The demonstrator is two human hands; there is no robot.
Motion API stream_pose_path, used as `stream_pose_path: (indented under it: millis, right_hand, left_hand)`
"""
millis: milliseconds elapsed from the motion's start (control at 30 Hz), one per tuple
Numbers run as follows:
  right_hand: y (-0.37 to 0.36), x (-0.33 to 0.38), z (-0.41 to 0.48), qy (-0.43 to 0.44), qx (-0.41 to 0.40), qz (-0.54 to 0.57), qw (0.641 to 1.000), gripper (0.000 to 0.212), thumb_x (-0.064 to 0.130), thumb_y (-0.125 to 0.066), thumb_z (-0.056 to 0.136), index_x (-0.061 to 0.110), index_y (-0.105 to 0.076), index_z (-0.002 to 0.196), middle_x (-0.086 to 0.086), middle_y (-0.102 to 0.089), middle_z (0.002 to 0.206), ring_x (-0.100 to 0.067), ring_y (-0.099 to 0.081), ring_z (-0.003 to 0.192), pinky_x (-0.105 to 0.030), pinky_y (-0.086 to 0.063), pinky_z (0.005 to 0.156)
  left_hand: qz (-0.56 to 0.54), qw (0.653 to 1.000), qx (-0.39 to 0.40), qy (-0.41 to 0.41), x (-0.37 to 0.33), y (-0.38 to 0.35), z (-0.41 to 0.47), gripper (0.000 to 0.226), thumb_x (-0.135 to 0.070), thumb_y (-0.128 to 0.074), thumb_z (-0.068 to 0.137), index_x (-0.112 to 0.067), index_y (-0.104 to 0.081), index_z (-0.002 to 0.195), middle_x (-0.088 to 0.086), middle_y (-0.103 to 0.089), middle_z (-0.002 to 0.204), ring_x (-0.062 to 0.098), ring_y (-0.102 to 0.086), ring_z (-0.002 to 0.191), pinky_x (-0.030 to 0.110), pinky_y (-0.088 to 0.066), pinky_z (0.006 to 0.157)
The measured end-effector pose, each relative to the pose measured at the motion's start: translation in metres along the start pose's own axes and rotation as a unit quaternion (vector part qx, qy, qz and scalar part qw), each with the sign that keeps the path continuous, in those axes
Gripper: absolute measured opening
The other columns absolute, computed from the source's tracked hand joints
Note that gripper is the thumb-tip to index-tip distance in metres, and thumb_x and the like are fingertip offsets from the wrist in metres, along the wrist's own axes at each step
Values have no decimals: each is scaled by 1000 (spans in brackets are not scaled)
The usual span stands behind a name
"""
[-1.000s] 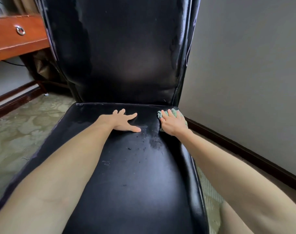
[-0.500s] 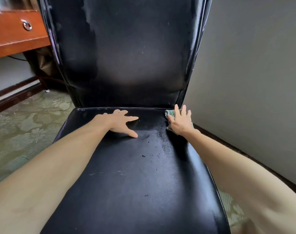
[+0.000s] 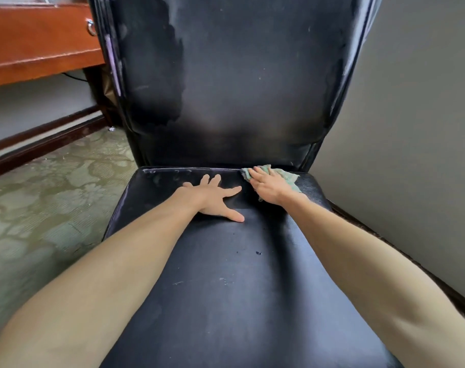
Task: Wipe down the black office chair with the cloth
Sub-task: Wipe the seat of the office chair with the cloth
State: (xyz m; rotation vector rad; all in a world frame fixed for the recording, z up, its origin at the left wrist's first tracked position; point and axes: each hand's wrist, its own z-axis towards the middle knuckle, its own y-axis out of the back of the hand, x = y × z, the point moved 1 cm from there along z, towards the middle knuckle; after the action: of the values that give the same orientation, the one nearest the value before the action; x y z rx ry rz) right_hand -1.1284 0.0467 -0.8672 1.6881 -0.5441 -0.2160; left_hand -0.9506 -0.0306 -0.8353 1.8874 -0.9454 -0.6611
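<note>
- Two hands are on the seat (image 3: 226,301) of the black office chair (image 3: 236,152). We judge the step in hand to be wiping the rear of the seat, along the seam below the backrest (image 3: 239,75).
- The cloth (image 3: 288,176), pale green, lies flat on the rear right corner of the seat, touching the seam.
- The right hand (image 3: 270,188) presses the cloth down with fingers extended. We read it as released and flat, not grasping.
- The left hand (image 3: 212,199) lies palm down just beside it, fingers spread wide. It holds nothing and bears on the seat.
- Dull patches show on the backrest and dark specks on the middle of the seat. We judge that much of the task remains.
- In our judgement, the next move is to slide the cloth leftward along the seam under steady pressure. This calls for lifting the left hand clear of the path.
</note>
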Motion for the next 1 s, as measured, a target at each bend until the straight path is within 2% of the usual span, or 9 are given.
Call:
stream_pose_path:
  millis: [167, 333, 400, 500, 600, 700, 767, 833, 1000]
  right_hand:
    - [4, 13, 1, 28, -6, 4, 1000, 49, 34, -19, 105, 26, -16, 153, 0, -12, 161, -33, -9, 147, -41, -7, 120]
    - [15, -55, -27, -1, -18, -29, 999, 64, 45, -31, 98, 9, -23, 150, -12, -32, 151, -36, -36, 129, -46, -34, 105]
    - [17, -86, -33, -37, -31, -76, 996, 65, 49, -20, 95, 11, -29, 146, -12, -36, 144, -37, -38, 124, -46, -33, 106]
    - [9, -97, -27, -37, -27, -132, 990, 53, 43, -32, 96, 12, -36, 138, -10, -38, 139, -37, -37, 123, -46, -32, 105]
    - [10, -79, -23, -32, -32, -154, 987, 62, 42, -15, 87, 10, -45, 130, -10, -43, 135, -32, -39, 123, -42, -33, 102]
    - [13, -59, -17, 38, -52, -192, 979, 47, 26, -43, 96, 4, -42, 138, -10, -42, 137, -30, -37, 126, -41, -35, 100]
    - [12, -30, -8, 90, -47, -198, 975, 47, 19, -46, 95, 3, -42, 139, -10, -40, 141, -29, -34, 130, -43, -32, 103]
    - [8, 3, 3, 129, -43, -178, 975, 44, 14, -41, 97, 5, -42, 140, -10, -37, 145, -29, -31, 134, -42, -28, 107]
    - [3, 37, 9, 91, -30, -15, 995, 46, 20, -24, 104, 16, -27, 150, -2, -28, 154, -32, -21, 142, -39, -15, 117]
  left_hand:
    - [5, 1000, -12, 24, -6, 1, -8, 94, -90, -45, 69, -60, 1, 146, 3, 8, 163, 30, 10, 149, 64, -12, 110]
    - [-14, 999, -7, 28, -8, 1, -11, 93, -88, -47, 70, -60, -1, 146, 2, 10, 163, 30, 11, 149, 67, -11, 112]
    - [-26, 1000, -9, 16, -7, 1, -12, 92, -86, -50, 72, -59, -4, 147, 1, 11, 163, 29, 12, 149, 67, -10, 113]
    - [-64, 998, -19, 3, 6, 8, -16, 86, -79, -54, 77, -55, -12, 148, -1, 9, 164, 26, 10, 150, 63, -11, 116]
    - [-44, 999, -21, 19, 23, 4, -17, 80, -77, -51, 80, -58, -11, 147, -2, 9, 164, 30, 13, 149, 65, -4, 115]
    - [-39, 999, -13, 20, 27, -5, -13, 78, -78, -48, 82, -59, -7, 146, -3, 11, 163, 32, 16, 148, 67, 1, 114]
    - [-43, 999, -9, 19, 27, -5, -10, 79, -78, -48, 81, -60, -6, 146, -4, 12, 163, 32, 16, 148, 67, 2, 113]
    - [-44, 999, -7, 22, 28, -3, -10, 80, -78, -49, 80, -61, -6, 145, -4, 11, 163, 31, 16, 148, 68, 0, 113]
    - [-37, 999, -14, 30, 29, -7, -9, 80, -81, -48, 78, -63, -6, 144, -4, 10, 164, 32, 14, 149, 70, -4, 112]
